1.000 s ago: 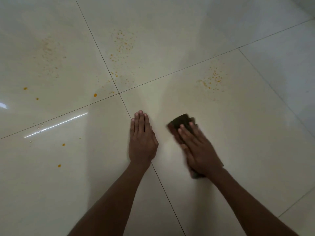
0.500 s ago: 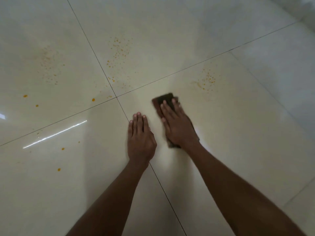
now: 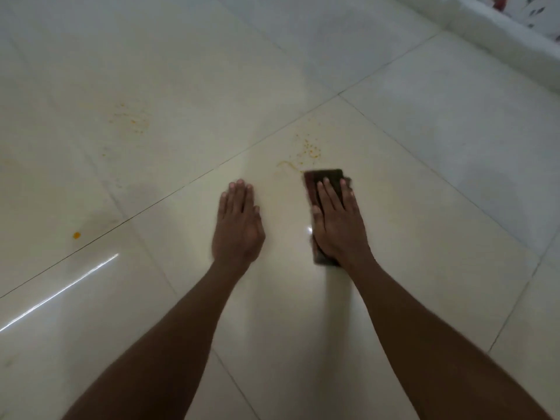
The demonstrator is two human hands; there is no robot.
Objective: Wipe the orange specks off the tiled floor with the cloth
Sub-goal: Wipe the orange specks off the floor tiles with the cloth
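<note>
R hand [image 3: 338, 225] flat on dark cloth [image 3: 324, 176], L hand [image 3: 238, 224] flat on floor [image 3: 424, 207], hands apart, orange specks [image 3: 309, 148] just ahead

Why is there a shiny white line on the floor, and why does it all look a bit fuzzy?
Head view: the white streak is glare from a light on the glossy tiled floor, with a smaller glint beside the right hand. The cloth and orange specks look smeared by motion blur, and grout lines bend from the wide lens.
</note>
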